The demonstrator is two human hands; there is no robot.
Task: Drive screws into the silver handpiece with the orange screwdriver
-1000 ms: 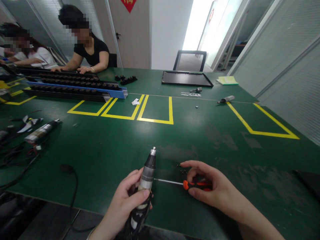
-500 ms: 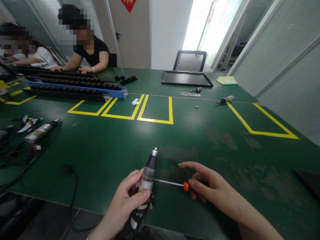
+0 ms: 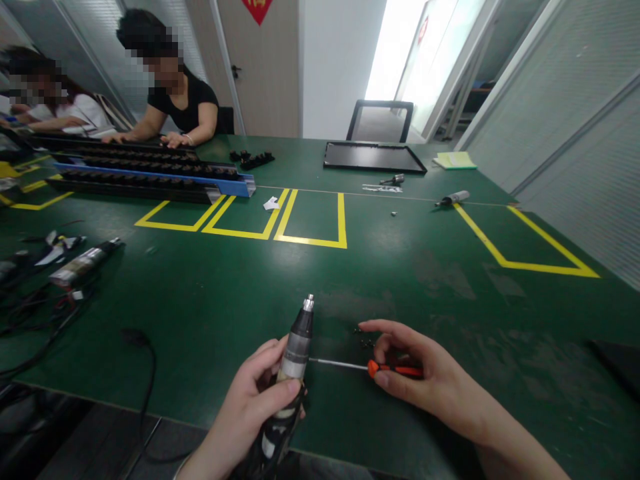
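My left hand (image 3: 250,397) is wrapped round an electric screwdriver (image 3: 299,350), its metal chuck pointing up and away from me. In my right hand (image 3: 425,373) is a hand screwdriver (image 3: 400,370) with a red and black handle, held between thumb and fingers. The thin shaft reaches left to the side of the electric screwdriver; whether its tip sits in a screw there cannot be made out. My right index finger stretches forward, close to a few small dark screws (image 3: 367,344) on the green table (image 3: 225,293).
More electric screwdrivers (image 3: 85,262) and tangled cables (image 3: 35,327) lie at the left. Long black and blue rails (image 3: 150,173) stand before a co-worker (image 3: 185,107). A black framed panel (image 3: 373,158) and a grey tool (image 3: 453,199) lie farther back. Yellow tape (image 3: 313,241) marks the table.
The fingers of my right hand have shifted on the screwdriver, so more of its red and black handle shows. My left hand and the electric screwdriver have hardly moved.
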